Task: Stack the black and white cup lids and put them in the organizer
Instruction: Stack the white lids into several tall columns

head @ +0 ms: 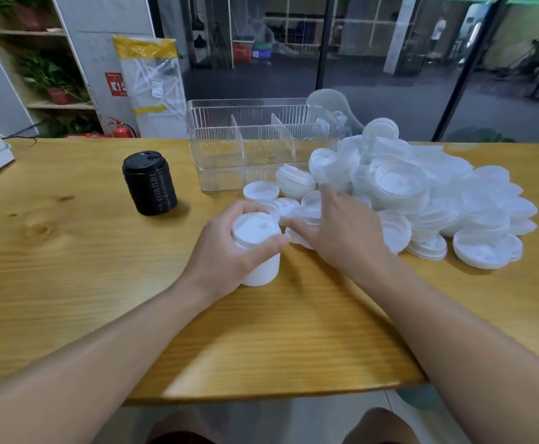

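The left hand (229, 251) gripped a white stack (258, 251) standing on the bench (69, 283), just in front of the organizer (255, 142); the right hand (342, 232), fingers spread loosely, touched loose white lids (422, 200) beside it; the black stack (149, 187) stood left of the organizer

A glossy black stack of lids (150, 187) is seen on the honey-yellow desk (69, 267), its wood grain streaked with darker knots. White is worn by the held stack (258, 251) and by the loose pile of lids (438, 200). The organizer (255, 142) is shown clear, ribbed in fine vertical lines.
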Action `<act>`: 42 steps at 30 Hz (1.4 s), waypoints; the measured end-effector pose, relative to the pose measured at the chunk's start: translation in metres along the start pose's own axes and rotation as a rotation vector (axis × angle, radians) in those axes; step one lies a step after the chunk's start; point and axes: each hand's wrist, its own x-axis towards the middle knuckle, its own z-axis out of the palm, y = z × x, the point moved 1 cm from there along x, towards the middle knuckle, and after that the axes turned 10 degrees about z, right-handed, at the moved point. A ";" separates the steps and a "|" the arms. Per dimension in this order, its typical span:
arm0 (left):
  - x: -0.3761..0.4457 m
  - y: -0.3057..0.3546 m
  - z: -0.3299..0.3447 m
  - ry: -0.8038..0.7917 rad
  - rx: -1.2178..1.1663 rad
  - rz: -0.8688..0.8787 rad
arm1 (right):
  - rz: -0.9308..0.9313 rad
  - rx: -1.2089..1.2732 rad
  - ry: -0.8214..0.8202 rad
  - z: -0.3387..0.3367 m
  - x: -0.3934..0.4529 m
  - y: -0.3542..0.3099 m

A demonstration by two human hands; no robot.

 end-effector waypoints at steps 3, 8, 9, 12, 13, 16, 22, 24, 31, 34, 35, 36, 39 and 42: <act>0.012 -0.004 -0.003 -0.017 -0.012 0.005 | -0.029 0.065 -0.012 0.003 0.017 -0.006; 0.019 -0.011 -0.005 -0.030 -0.084 -0.011 | -0.129 0.297 -0.154 0.012 0.021 0.006; 0.019 -0.012 -0.005 -0.040 -0.098 -0.013 | -0.132 0.332 -0.201 0.011 0.019 0.009; 0.020 -0.013 -0.005 -0.078 -0.135 -0.028 | -0.139 0.385 -0.253 0.007 0.013 0.014; 0.020 -0.013 -0.005 -0.085 -0.141 -0.034 | -0.138 0.396 -0.264 0.006 0.012 0.014; 0.020 -0.014 -0.004 -0.086 -0.132 -0.035 | -0.121 0.424 -0.269 0.006 0.008 0.008; 0.017 -0.018 -0.002 -0.103 -0.112 -0.034 | -0.066 0.283 -0.113 0.021 0.012 0.000; 0.015 -0.020 -0.004 -0.118 -0.123 -0.031 | -0.079 0.278 -0.105 0.022 0.013 0.001; 0.007 -0.018 -0.014 -0.160 -0.090 -0.056 | -0.028 0.786 -0.143 -0.003 0.010 0.009; 0.007 -0.016 -0.014 -0.171 -0.105 -0.071 | -0.162 0.968 -0.265 -0.008 -0.001 -0.001; 0.006 -0.015 -0.014 -0.174 -0.119 -0.073 | -0.204 0.977 -0.301 -0.007 -0.005 -0.005; 0.007 -0.016 -0.014 -0.173 -0.132 -0.076 | -0.231 0.972 -0.334 -0.006 -0.009 -0.008; 0.006 -0.018 -0.014 -0.171 -0.133 -0.094 | -0.268 0.967 -0.399 -0.004 -0.015 -0.014; 0.006 -0.021 -0.013 -0.186 -0.107 -0.093 | -0.306 0.922 -0.425 -0.005 -0.017 -0.013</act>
